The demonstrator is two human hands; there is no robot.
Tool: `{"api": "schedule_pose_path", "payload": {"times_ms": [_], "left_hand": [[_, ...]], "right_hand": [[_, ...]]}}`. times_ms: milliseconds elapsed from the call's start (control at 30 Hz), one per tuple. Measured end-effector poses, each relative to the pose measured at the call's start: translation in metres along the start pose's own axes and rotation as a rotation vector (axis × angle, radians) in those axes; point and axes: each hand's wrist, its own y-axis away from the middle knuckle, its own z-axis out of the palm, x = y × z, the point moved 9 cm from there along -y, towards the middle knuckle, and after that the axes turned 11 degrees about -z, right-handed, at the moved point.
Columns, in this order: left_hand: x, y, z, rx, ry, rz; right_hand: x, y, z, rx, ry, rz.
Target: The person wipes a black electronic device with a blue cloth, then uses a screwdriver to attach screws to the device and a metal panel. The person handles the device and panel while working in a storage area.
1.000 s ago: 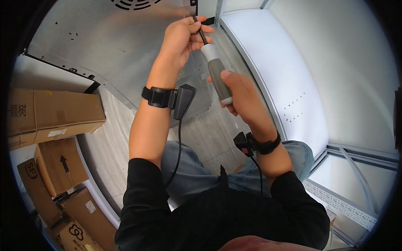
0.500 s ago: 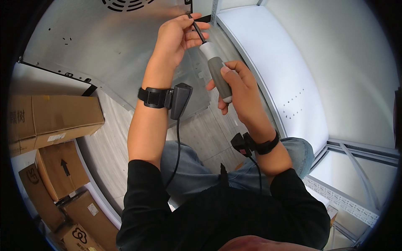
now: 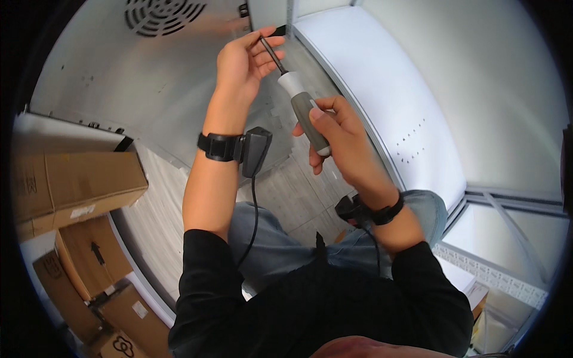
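Observation:
A screwdriver (image 3: 305,112) with a grey and white handle is gripped in my right hand (image 3: 343,137), its dark shaft slanting up and to the left. The shaft's tip meets the thumb and forefinger of my left hand (image 3: 240,62), which come together there. Whatever small thing may sit between them is too small to make out. The other fingers of that hand are loosely spread beside the shaft. Both hands are next to the edge of a large grey metal panel (image 3: 149,77) with a slotted round vent.
Cardboard boxes (image 3: 95,182) are stacked at the left. A white curved panel (image 3: 382,89) with small holes runs along the right, above a metal frame (image 3: 495,268). Wood-look floor (image 3: 292,191) shows between my knees. Black cabled devices (image 3: 256,152) are strapped to both wrists.
My view has shifted slightly, so the panel's vent shows more fully. The screwdriver and my right hand sit a little lower and further left. The tip remains by my left fingers.

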Motion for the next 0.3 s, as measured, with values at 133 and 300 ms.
{"api": "schedule_pose_path", "payload": {"times_ms": [133,300], "left_hand": [[-0.022,0.001,0.037,-0.079,-0.033,-0.018],[-0.066,-0.002,0.149,-0.256,-0.289,-0.002]], "right_hand": [[-0.038,0.006,-0.055,0.082,0.158,-0.024],[-0.091,0.022,-0.188,0.024,0.720,0.080]]}}
